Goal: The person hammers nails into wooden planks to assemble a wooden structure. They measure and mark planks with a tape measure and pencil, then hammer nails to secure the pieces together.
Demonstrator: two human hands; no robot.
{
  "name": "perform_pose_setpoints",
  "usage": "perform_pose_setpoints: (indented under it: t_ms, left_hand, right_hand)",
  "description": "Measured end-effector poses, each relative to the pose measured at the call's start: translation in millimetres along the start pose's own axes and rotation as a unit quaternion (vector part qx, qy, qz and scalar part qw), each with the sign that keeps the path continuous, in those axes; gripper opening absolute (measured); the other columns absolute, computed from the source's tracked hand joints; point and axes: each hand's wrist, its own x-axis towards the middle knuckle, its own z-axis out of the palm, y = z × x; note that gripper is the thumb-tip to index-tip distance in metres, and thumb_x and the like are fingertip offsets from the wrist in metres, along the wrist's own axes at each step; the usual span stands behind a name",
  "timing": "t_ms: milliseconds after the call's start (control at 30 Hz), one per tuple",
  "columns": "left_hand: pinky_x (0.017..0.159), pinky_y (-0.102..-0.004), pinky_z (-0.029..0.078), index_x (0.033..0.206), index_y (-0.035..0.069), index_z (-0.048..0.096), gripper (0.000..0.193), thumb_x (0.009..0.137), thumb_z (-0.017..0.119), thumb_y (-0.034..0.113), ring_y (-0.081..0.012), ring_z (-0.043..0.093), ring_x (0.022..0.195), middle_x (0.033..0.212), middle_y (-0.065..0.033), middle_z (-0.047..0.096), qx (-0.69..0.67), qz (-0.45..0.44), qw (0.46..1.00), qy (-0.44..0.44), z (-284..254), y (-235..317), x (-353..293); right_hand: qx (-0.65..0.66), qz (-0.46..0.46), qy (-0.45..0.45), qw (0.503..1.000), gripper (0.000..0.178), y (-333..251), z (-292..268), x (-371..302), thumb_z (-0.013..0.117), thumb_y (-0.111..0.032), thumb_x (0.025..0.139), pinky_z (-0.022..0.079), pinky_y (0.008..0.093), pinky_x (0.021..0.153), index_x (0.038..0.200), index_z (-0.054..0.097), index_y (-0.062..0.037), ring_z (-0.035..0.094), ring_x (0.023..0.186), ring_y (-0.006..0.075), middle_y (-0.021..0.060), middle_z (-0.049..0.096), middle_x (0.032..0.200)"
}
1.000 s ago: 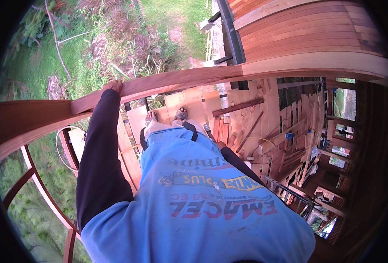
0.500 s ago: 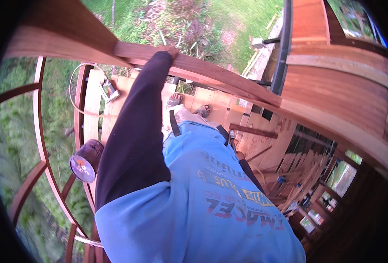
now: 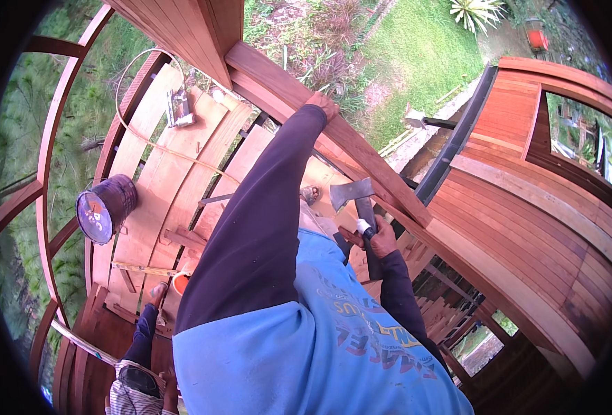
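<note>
A round purple can [image 3: 105,207] is lying on its side on the pale plank deck at left, its circular end showing a label in blue, orange and white.
</note>
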Motion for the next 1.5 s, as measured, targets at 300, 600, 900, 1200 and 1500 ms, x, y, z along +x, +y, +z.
perform_pose_setpoints:
  t_ms: [300,600,900,1200,1500]
  left_hand:
    - [0.098,-0.0356,0.041,0.116,0.019,0.066,0.035,0.081,0.073,0.015,-0.0205,0.062,0.116,0.113,-0.0022,0.07,-0.036,0.01,0.997,0.073,13.1,-13.1,-12.5]
    - [0.098,-0.037,0.041,0.119,0.021,0.065,0.039,0.081,0.076,0.02,-0.0194,0.061,0.12,0.117,-0.0008,0.069,-0.03,0.01,0.998,0.051,12.3,-12.2,-5.6]
    - [0.097,-0.0411,0.044,0.122,0.018,0.058,0.08,0.053,0.096,0.023,-0.0242,0.064,0.115,0.117,-0.004,0.068,-0.023,0.039,0.998,-0.038,-16.9,-9.5,-2.2]
    - [0.099,-0.0451,0.044,0.123,0.013,0.053,0.085,0.052,0.099,0.025,-0.0291,0.065,0.116,0.119,-0.0129,0.069,0.022,0.047,0.993,-0.107,-15.0,-4.3,8.0]
    - [0.101,-0.053,0.042,0.123,0.013,0.056,0.068,0.064,0.09,0.018,-0.0302,0.063,0.12,0.124,-0.0107,0.061,-0.014,0.036,0.999,-0.021,-38.8,36.3,-17.6]
  right_hand:
    - [0.063,-0.125,-0.025,0.99,0.019,-157.3,-9.6,61.2,0.063,-0.014,0.099,0.047,0.0256,0.05,0.113,0.061,-0.001,0.061,0.057,0.0121,0.004,0.064,0.076]
    - [0.217,-0.022,-0.038,0.975,0.021,-124.3,22.5,38.7,0.063,-0.018,0.099,0.049,0.0281,0.048,0.114,0.058,-0.0042,0.061,0.056,0.0141,0.0059,0.064,0.08]
    - [0.169,0.189,0.092,0.963,0.023,46.5,2.9,-34.1,0.064,-0.028,0.099,0.051,0.0325,0.048,0.103,0.06,-0.0048,0.063,0.055,0.0157,0.0063,0.064,0.076]
    - [0.334,0.302,0.146,0.881,0.033,167.1,4.9,-102.2,0.062,-0.03,0.099,0.051,0.0343,0.052,0.087,0.064,0.0001,0.063,0.057,0.0214,0.0118,0.064,0.07]
    - [-0.027,0.287,0.179,0.941,0.037,315.1,29.3,-111.4,0.061,-0.034,0.094,0.054,0.0409,0.079,0.102,0.074,-0.0007,0.072,0.085,0.028,0.0188,0.074,0.09]
